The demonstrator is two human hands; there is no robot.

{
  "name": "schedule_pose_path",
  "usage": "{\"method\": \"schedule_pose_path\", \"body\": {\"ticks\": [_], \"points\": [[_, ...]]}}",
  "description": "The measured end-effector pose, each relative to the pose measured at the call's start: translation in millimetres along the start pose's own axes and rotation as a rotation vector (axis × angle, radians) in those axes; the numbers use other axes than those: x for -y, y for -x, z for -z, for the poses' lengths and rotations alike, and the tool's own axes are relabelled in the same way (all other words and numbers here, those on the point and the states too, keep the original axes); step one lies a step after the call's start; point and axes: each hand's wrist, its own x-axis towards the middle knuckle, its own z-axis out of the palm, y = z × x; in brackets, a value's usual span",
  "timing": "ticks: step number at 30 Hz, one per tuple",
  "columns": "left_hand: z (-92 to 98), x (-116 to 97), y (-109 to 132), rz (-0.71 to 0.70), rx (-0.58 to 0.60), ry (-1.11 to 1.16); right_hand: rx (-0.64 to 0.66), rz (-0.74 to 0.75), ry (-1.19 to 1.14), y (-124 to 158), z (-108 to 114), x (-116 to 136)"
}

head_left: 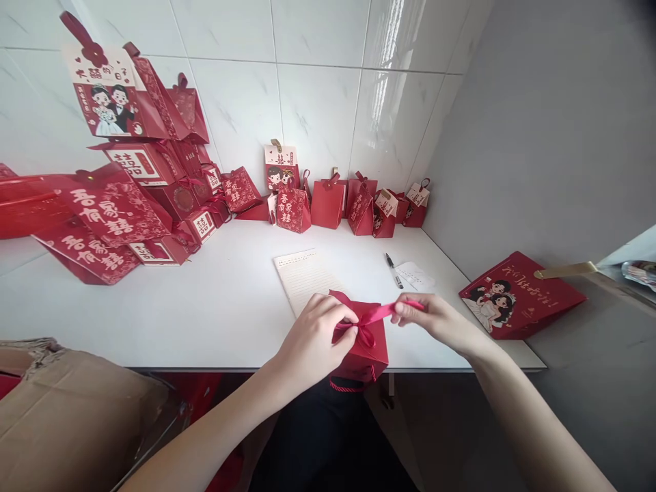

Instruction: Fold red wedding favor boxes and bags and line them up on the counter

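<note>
A red gift box point(373, 345) with a twisted red cord sits at the table's front edge, in front of my body. Across its top runs a red ribbon point(378, 313) with a loop at the middle. My left hand point(328, 328) pinches the ribbon near that loop, over the box's left side. Held out to the right, the ribbon's other end is between the closed fingers of my right hand point(421, 316). Behind the box lies a lined notepad point(305, 273), partly covered by my left hand.
Stacked red boxes point(169, 184) fill the table's back left; smaller ones point(328, 203) line the tiled wall. A black pen point(393, 270) lies beside white paper point(415, 275). A red bag point(512, 297) stands at right. A cardboard box point(76, 410) is at lower left.
</note>
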Motion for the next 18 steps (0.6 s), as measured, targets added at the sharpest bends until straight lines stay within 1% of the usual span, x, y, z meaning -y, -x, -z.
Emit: {"method": "schedule_pose_path", "body": {"ticks": [2,3,5,6,7,8,10,11,12,13,15,16,17,18], "points": [[0.2,-0.7,0.1,0.010,0.008,-0.003,-0.087,0.038,-0.053,-16.0,-0.2,0.0],[0.3,-1.0,0.1,0.015,0.012,-0.006,-0.101,0.049,-0.067,-24.1,-1.9,-1.2],[0.7,-1.3,0.1,0.023,0.017,-0.016,-0.114,0.053,-0.035,-37.4,-7.9,-5.3],[0.9,-1.3,0.2,0.026,0.019,-0.021,-0.150,0.058,0.014,-41.3,-11.7,-7.5],[1.1,-1.2,0.4,0.030,0.021,-0.024,-0.224,0.072,0.078,-42.6,-15.7,-9.3],[1.2,-1.0,0.5,0.034,0.020,-0.024,-0.329,0.094,0.147,-40.9,-19.6,-10.2],[1.3,-0.9,0.7,0.045,0.015,-0.013,-0.566,0.156,0.250,-28.9,-26.1,-8.1],[1.2,-0.9,0.6,0.048,0.011,-0.004,-0.643,0.193,0.284,-19.6,-28.8,-5.0],[1.1,-1.1,0.4,0.051,0.008,0.004,-0.658,0.230,0.311,-9.2,-31.3,-0.7],[0.9,-1.4,-0.1,0.053,0.005,0.008,-0.609,0.274,0.336,1.3,-33.8,4.2],[0.6,-2.5,-1.3,0.061,0.000,0.005,-0.420,0.336,0.387,18.3,-39.5,14.2],[0.5,-3.1,-1.9,0.068,-0.003,0.000,-0.356,0.348,0.406,23.7,-42.7,18.2],[0.4,-3.8,-2.5,0.075,-0.005,-0.006,-0.318,0.350,0.418,26.6,-46.0,21.1],[0.4,-4.4,-3.0,0.082,-0.008,-0.009,-0.310,0.343,0.418,27.5,-49.2,22.9]]}}
